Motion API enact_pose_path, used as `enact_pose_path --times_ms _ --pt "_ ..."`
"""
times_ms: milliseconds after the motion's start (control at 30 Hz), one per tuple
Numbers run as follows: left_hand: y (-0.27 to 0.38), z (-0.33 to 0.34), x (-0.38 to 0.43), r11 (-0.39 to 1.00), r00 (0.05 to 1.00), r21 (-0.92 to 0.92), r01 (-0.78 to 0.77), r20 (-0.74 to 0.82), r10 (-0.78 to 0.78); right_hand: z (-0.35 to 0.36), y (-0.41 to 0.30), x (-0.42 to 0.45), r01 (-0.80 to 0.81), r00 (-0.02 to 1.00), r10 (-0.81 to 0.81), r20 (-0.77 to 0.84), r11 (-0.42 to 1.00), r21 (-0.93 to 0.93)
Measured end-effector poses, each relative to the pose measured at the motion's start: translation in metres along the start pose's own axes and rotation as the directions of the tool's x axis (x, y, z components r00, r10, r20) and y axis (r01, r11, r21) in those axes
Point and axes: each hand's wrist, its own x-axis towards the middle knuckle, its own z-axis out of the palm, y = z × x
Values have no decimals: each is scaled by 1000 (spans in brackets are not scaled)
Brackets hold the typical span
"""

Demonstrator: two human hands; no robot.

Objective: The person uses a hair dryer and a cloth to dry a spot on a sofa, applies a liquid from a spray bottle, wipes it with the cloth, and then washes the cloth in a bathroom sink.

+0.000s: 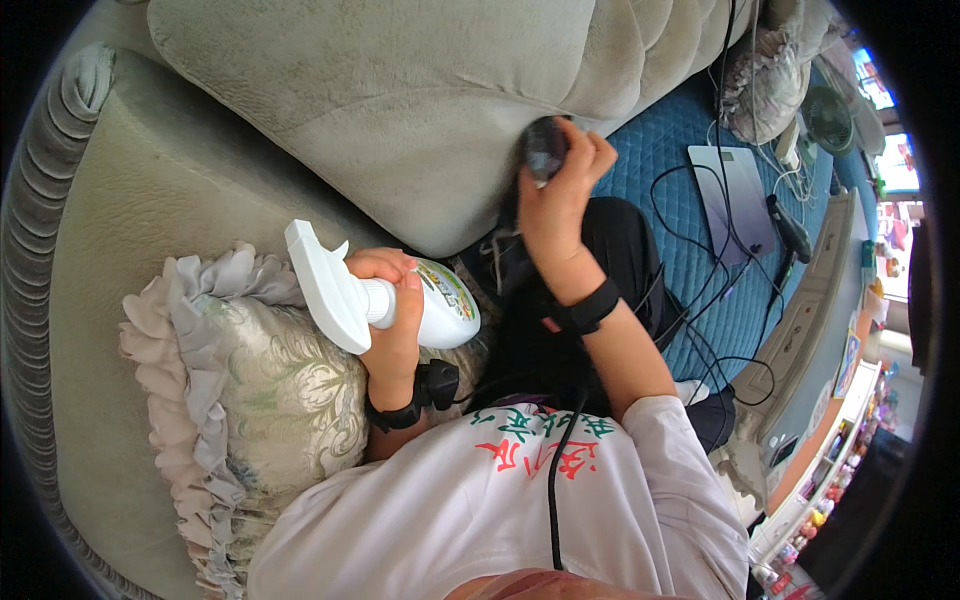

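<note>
My left hand (pixel 396 304) grips a white plastic spray bottle (pixel 442 307) around its neck, with the trigger head (pixel 322 289) pointing up and left. The bottle lies tilted above a ruffled, patterned cushion (pixel 300 382). In my right hand (pixel 562 195) is a dark oval object (pixel 544 150), blurred, held close to the grey-beige upholstered sofa cushion (pixel 420 127). Whether it touches the upholstery I cannot tell. A dark item with a pale lace or cord (pixel 499 251) lies between the hands, partly hidden by my right hand and wrist.
Right of my legs spreads a blue quilted cover (pixel 637 165) with black cables, a flat grey bathroom scale (pixel 724 195) and a hair dryer (pixel 789 229). Farther off are a green fan (pixel 826 120) and a drawer cabinet (pixel 795 322). A pleated sofa arm (pixel 34 225) curves along the left.
</note>
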Motion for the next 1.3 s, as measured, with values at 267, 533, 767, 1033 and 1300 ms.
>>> enact_pose_path --times_ms 267,533,767,1033,1300 --pt "5 -5 0 987 973 8 161 -169 -158 26 -99 6 648 743 -649 166 759 64" --pt "3 1 2 1000 1000 18 23 1 -23 -20 19 8 289 949 -238 204 918 -272" --pt "13 -3 -3 988 990 75 134 -60 -130 24 -87 13 712 687 -725 39 683 160" --pt "2 -5 1 1000 1000 -5 14 3 -14 -8 1 8 488 870 -468 154 861 -145" --pt "-2 -5 3 999 1000 -53 -1 -4 1 11 -89 40 714 693 -721 18 690 118"
